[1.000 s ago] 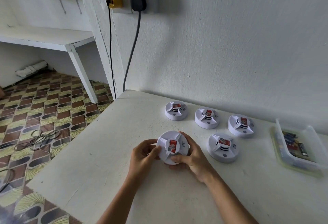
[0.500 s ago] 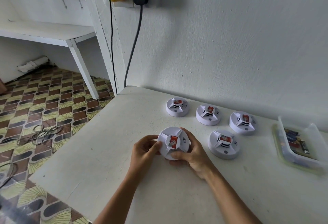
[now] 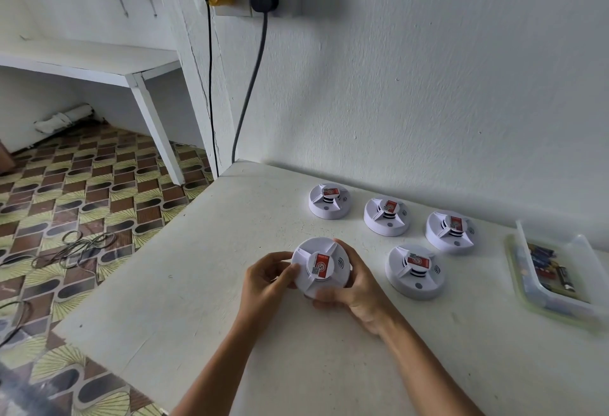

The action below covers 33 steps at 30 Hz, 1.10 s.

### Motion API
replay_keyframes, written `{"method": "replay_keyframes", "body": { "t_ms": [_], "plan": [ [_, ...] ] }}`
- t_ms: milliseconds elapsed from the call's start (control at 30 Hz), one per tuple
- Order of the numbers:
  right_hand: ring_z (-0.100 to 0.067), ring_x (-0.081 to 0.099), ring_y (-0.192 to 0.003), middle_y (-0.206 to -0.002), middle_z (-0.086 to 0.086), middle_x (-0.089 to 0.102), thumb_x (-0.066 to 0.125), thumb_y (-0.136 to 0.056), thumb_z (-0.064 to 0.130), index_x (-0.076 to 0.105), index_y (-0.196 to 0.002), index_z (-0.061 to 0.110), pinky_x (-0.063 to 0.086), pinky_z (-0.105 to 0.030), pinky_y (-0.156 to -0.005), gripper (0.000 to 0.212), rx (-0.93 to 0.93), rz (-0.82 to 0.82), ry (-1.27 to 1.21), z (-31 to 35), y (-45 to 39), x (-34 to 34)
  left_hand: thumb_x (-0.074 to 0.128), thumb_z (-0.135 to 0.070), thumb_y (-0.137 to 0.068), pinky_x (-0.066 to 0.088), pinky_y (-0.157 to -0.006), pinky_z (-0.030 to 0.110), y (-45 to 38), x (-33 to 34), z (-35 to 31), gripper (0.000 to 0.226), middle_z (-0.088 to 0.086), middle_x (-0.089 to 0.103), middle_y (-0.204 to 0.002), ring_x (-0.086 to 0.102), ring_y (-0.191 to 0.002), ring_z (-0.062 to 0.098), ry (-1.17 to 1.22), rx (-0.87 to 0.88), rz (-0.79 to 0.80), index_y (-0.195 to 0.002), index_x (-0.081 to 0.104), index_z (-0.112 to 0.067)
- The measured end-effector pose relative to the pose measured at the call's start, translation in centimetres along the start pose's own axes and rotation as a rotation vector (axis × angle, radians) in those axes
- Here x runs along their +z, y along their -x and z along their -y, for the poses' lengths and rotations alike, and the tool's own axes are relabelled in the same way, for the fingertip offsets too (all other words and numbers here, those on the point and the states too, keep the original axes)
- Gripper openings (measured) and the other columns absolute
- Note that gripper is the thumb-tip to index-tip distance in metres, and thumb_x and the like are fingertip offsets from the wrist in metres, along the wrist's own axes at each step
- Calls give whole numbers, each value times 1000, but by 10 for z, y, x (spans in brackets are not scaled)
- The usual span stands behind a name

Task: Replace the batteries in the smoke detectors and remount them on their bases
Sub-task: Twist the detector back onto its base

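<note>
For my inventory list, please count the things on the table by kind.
Smoke detectors: 5, one held by left hand and right hand, four standing on the table
Clear plastic tray of batteries: 1
Total: 6

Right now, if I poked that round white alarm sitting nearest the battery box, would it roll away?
Probably not. That smoke detector lies flat on the table on its wide base, so it would likely slide. It looks like stiff plastic, probably fairly light.

Two bare forearms, no sleeves, rings or watch
</note>
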State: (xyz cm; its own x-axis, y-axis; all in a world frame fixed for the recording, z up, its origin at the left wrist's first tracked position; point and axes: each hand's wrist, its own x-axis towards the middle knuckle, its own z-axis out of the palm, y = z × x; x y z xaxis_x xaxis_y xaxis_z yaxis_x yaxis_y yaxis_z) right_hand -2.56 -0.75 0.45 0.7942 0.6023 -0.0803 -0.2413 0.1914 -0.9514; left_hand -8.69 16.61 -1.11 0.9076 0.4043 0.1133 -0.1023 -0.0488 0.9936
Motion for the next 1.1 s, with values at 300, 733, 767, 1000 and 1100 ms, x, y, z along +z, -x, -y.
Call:
{"method": "replay_keyframes", "body": {
  "t_ms": [300, 733, 767, 1000, 1100],
  "plan": [
    [-29, 64, -103, -119, -12, 62, 82, -59, -8, 57, -122, 32, 58, -51, -68, 78, -3, -14, 11, 1, -1, 2, 69, -40, -72, 60, -72, 42, 1, 1, -1, 44, 13, 75, -83, 70, -82, 38, 14, -6, 0, -103, 70, -8],
    [-19, 65, -97, -113, -10, 63, 75, -64, -5, 60, -116, 32, 59, -47, -67, 65, -39, -24, 38, 2, 0, 3, 71, -39, -72, 59, -69, 38, 1, 2, 0, 44, 16, 74, -82, 70, -77, 30, 47, -30, 3, -102, 69, -6],
    [-18, 66, -96, -112, -9, 64, 75, -64, -5, 60, -115, 32, 59, -46, -67, 65, -42, -25, 43, 2, 0, 3, 71, -37, -73, 59, -68, 35, 1, 2, 0, 42, 16, 74, -82, 70, -76, 28, 46, -31, 2, -102, 69, -6],
    [-29, 62, -105, -112, -10, 64, 75, -65, -4, 63, -114, 33, 57, -58, -74, 62, -45, -23, 47, 0, -3, 1, 67, -21, -80, 57, -66, 30, 1, 3, -1, 26, 15, 74, -81, 70, -74, 25, 33, -23, 4, -101, 69, -6],
    [-32, 59, -110, -112, -7, 66, 76, -65, -1, 63, -114, 34, 54, -62, -81, 62, -56, -33, 84, -1, -4, 0, 67, -22, -80, 58, -67, 32, 1, 3, 0, 26, 15, 75, -82, 71, -76, 30, 29, -20, -1, -101, 69, -7]
  ]
}}
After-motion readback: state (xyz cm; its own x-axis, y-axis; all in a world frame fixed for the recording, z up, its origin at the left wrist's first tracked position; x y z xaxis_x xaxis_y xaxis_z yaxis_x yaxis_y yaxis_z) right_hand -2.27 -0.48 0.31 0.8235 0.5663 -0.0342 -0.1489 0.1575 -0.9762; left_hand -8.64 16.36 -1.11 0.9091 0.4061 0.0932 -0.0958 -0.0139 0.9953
